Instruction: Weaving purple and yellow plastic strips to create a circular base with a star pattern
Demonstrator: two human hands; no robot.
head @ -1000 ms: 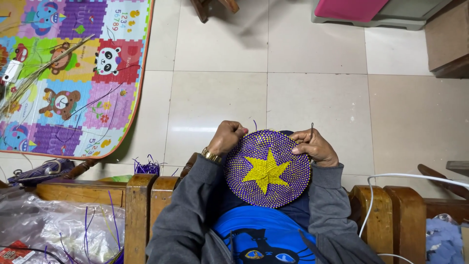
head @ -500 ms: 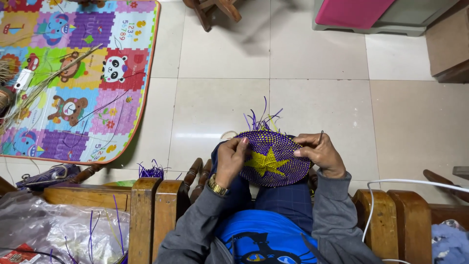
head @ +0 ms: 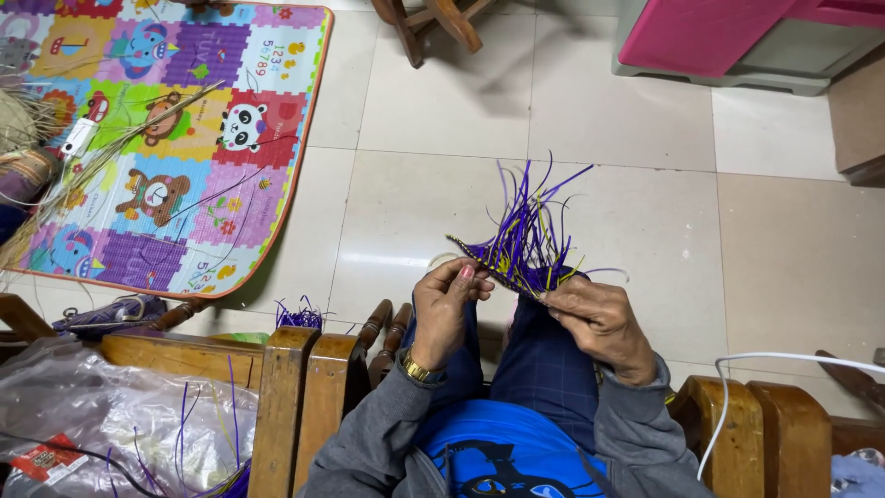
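Woven purple-and-yellow disc [head: 502, 267] held edge-on above the lap, loose purple strands [head: 530, 217] fanning upward from it. Left hand [head: 447, 309] pinches the disc's near rim, fingers closed on it; gold wristwatch [head: 419, 369] on that wrist. Right hand [head: 599, 323] grips the opposite rim, fingers curled around it. Wooden chair arms [head: 286, 397] flank the lap. Colourful animal play mat [head: 166, 138] lies well apart on the tiled floor [head: 645, 184]. Clear plastic bag [head: 101, 424] sits at lower left.
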